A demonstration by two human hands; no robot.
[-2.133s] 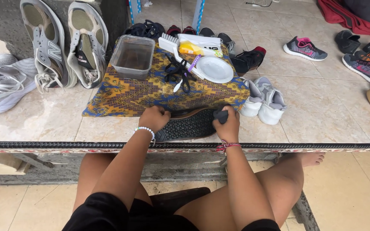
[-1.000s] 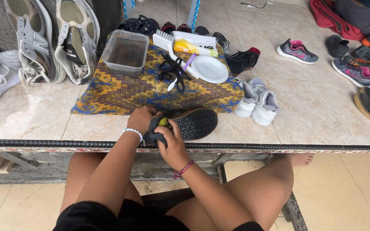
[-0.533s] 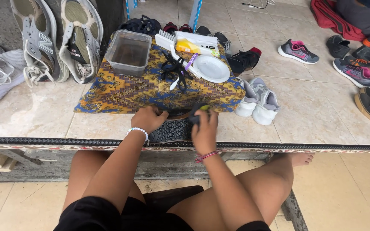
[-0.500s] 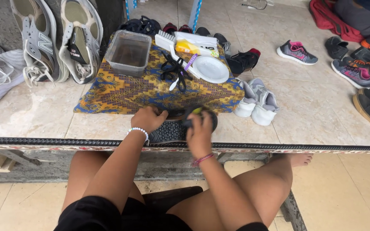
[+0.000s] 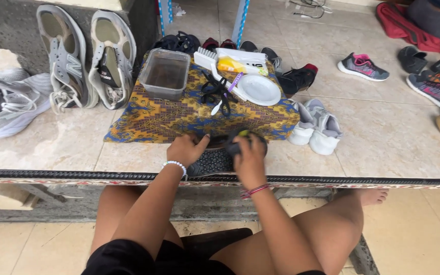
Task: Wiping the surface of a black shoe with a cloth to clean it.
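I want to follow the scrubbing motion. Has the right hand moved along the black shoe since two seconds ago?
Yes. The right hand has moved left along the black shoe, from its right end toward the left hand, judged against the patterned cloth.

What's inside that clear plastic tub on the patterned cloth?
The tub holds murky brownish water; nothing floats on it. Whether anything lies at the bottom can't be seen through the cloudy water.

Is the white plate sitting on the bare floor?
No, the white plate sits on the patterned cloth, beside the brush.
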